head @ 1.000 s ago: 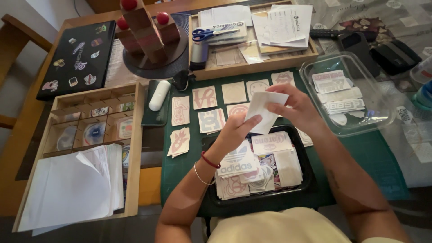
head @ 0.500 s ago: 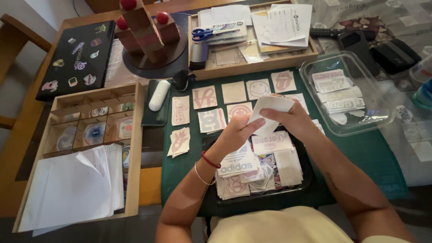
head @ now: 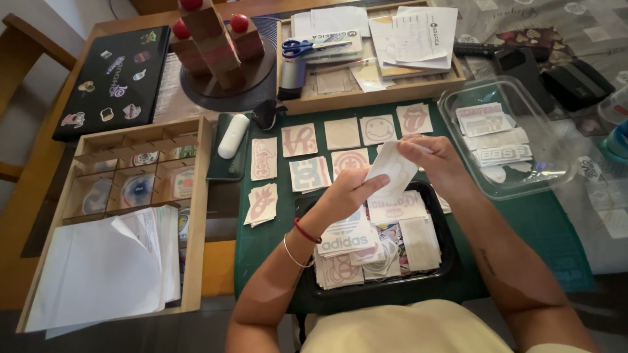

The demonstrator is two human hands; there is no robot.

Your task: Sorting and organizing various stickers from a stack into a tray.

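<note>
White sticker sheet [head: 392, 171] held above black tray [head: 451, 252] of loose stickers, over green mat [head: 543, 225]. Left hand [head: 347, 193] and right hand [head: 435, 160] both pinched sheet's edges. Step judged: peeling backing. Sorted stickers [head: 299, 140] lay beyond; placing calls for free spot.

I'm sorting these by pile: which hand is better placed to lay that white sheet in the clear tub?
Probably the right hand: it grips the white sheet nearest the clear tub.

Home craft desk, green cutting mat [head: 536, 229], wooden sorting trays [head: 134, 186], scissors [head: 307, 47]
</note>
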